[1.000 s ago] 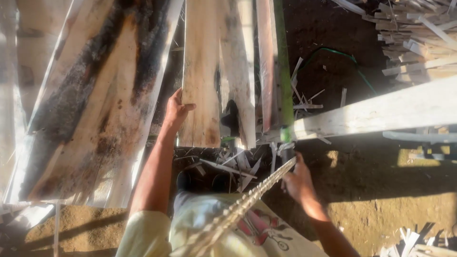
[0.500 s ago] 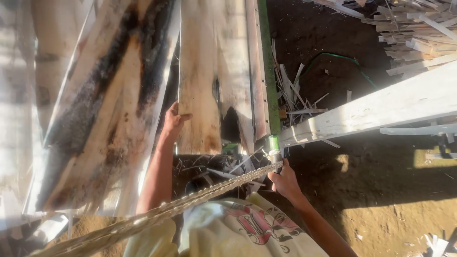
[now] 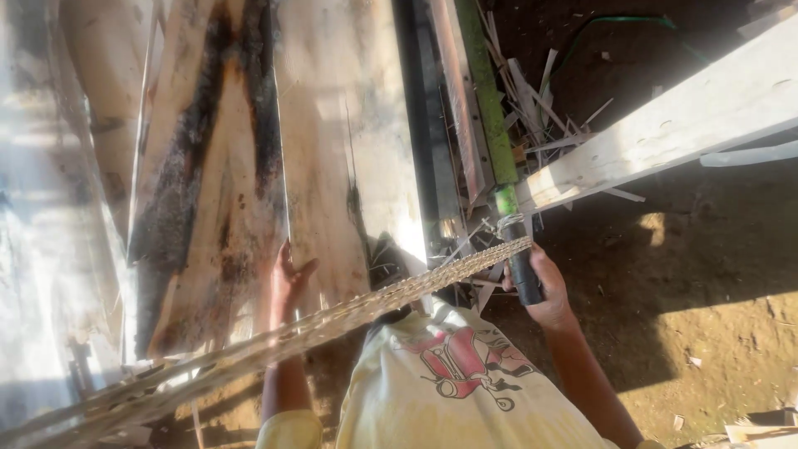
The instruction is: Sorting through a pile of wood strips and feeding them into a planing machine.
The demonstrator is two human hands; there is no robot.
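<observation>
L hand [image 3: 287,278] spread flat vs end of plank [image 3: 349,166], which runs up and away from it. R hand [image 3: 540,287] wrapped tight round black handle [image 3: 524,278] of green lever [image 3: 486,108], lever rising above it. Braided rope [image 3: 332,320] crosses just below both hands. White beam [image 3: 665,125] up right of R hand.

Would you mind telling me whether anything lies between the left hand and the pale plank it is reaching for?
Nothing does: the left hand already lies flat against the lower end of the pale plank. A braided rope only crosses the view over the forearm, nearer the camera. The right hand grips a black handle.
</observation>
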